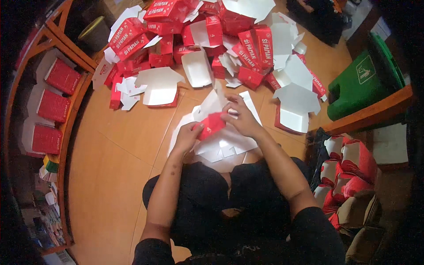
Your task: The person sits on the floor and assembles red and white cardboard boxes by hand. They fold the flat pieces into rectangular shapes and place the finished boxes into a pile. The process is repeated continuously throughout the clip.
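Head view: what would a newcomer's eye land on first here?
The heap of red-and-white folded cardboard boxes sprawled across the wooden floor at the top. Just below it, the left hand and right hand grip a red-and-white box blank over a stack of flat blanks. A green bin sits at right.

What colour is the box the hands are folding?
The box is red outside, white inside; the head view shows it.

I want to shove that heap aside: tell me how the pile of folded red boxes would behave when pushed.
The pile of folded red boxes probably slides easily on the smooth wooden floor. Being thin cardboard, they look light. Stacked loosely at odd angles, the top ones would likely tumble.
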Motion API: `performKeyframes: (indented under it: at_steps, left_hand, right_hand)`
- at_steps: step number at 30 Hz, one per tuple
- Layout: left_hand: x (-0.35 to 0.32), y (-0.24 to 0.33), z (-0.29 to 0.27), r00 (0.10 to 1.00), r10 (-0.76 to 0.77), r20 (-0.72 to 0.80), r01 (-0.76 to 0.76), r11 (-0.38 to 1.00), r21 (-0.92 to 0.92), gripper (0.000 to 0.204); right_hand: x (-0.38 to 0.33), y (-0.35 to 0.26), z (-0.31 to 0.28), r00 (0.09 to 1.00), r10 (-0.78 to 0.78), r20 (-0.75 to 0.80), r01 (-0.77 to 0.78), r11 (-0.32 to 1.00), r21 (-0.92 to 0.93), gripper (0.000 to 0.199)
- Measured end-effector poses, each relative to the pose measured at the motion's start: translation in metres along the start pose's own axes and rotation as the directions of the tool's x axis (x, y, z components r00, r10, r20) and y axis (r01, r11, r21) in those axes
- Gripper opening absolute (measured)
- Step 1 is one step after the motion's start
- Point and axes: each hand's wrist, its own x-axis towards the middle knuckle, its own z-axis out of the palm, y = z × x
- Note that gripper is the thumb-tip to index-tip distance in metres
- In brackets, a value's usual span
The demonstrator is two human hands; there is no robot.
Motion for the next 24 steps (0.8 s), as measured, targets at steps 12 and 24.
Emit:
performKeyframes:
  at_steps: [12, 24]
  left_hand:
    - [-0.011, 0.009, 0.006, 0.977, 0.212, 0.033, -0.210, 0.910, 0.358, 0.025]
    - [-0.010, 0.018, -0.001, 0.903, 0.418, 0.101, -0.412, 0.773, 0.483, 0.024]
  right_hand:
    - [-0.005, 0.000, 0.014, 0.998, -0.024, 0.054, 0.031, 0.991, -0.127, 0.014]
    - [-0.010, 0.035, 0.041, 0.986, 0.016, 0.168, 0.025, 0.970, -0.242, 0.027]
